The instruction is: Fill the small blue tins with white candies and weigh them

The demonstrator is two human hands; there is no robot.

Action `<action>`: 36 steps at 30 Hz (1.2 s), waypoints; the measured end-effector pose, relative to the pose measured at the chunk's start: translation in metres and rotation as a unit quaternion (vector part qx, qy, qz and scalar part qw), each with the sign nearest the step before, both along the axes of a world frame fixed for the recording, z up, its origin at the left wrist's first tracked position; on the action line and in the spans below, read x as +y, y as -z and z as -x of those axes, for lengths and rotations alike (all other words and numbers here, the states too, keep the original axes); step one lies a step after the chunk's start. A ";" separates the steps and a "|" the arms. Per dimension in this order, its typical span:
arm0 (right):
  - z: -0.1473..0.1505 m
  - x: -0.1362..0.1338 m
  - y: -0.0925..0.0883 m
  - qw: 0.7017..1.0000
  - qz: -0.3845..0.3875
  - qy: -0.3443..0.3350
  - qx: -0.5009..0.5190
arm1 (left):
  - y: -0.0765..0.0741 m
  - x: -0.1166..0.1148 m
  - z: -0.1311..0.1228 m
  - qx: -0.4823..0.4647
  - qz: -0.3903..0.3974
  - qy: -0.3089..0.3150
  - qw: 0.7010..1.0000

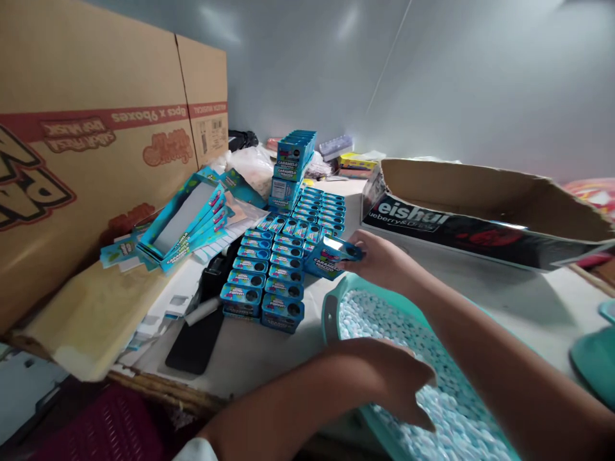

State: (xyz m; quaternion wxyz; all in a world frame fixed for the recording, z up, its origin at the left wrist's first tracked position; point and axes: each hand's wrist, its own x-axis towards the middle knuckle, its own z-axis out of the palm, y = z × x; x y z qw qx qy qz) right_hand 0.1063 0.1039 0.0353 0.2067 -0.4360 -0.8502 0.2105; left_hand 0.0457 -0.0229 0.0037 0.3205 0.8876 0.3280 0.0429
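My right hand pinches the edge of a blue candy box marked "Caramelo Macizo". That box is tilted beside rows of small blue tins on the table. Below it, my left hand is over a teal basin filled with small pale blue and white candies. Its thumb and fingers are apart, and nothing shows between them. Past the tins rises a stack of blue display boxes.
Flattened blue display trays lie left of the tins. A black phone rests near the table's front edge. A large brown carton stands at left, an open black-printed carton at right. A teal container sits far right.
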 end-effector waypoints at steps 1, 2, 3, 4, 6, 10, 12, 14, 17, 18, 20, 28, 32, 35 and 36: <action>-0.002 0.000 -0.002 1.000 -0.011 -0.001 -0.004 | 0.000 -0.002 -0.001 0.003 0.007 0.014 1.000; -0.004 -0.001 -0.005 1.000 -0.022 0.001 -0.009 | 0.000 -0.003 -0.002 0.009 0.013 0.028 0.999; -0.004 -0.003 -0.006 0.999 -0.030 0.004 -0.017 | 0.000 -0.004 -0.003 0.015 0.017 0.037 0.999; -0.004 -0.006 -0.007 0.999 -0.036 0.009 -0.031 | 0.001 -0.004 -0.004 0.017 0.017 0.040 0.999; 0.000 -0.012 -0.003 0.996 -0.042 0.016 -0.072 | 0.002 -0.004 -0.005 0.002 0.004 0.029 1.000; 0.015 -0.021 0.010 0.990 -0.021 0.026 -0.138 | 0.002 -0.005 -0.003 -0.040 -0.019 -0.002 0.999; 0.019 -0.021 0.014 0.992 -0.010 0.024 -0.127 | 0.001 -0.005 -0.002 -0.039 -0.020 -0.009 0.999; 0.020 -0.020 0.015 0.995 -0.010 0.023 -0.095 | 0.000 -0.006 -0.002 -0.038 -0.023 -0.009 0.999; 0.020 -0.019 0.017 0.997 -0.014 0.041 -0.067 | 0.000 -0.007 -0.003 -0.034 -0.029 -0.011 0.999; 0.021 -0.018 0.019 0.996 -0.017 0.046 -0.069 | 0.000 -0.007 -0.003 -0.027 -0.031 -0.018 0.999; 0.022 -0.018 0.025 0.995 -0.030 0.049 -0.077 | -0.001 -0.007 -0.003 -0.004 -0.032 -0.032 0.999; 0.004 0.001 0.041 0.994 -0.107 0.023 0.008 | -0.010 -0.013 -0.003 0.024 -0.042 -0.056 0.997; -0.039 0.054 0.019 0.972 -0.170 0.129 -0.096 | -0.004 -0.018 -0.002 0.030 -0.023 -0.072 0.997; -0.078 0.108 -0.006 0.937 -0.206 0.217 -0.181 | 0.014 -0.014 -0.013 0.023 -0.022 -0.094 0.995; -0.090 0.126 -0.014 0.929 -0.214 0.233 -0.192 | 0.023 -0.010 -0.020 0.018 -0.037 -0.106 0.993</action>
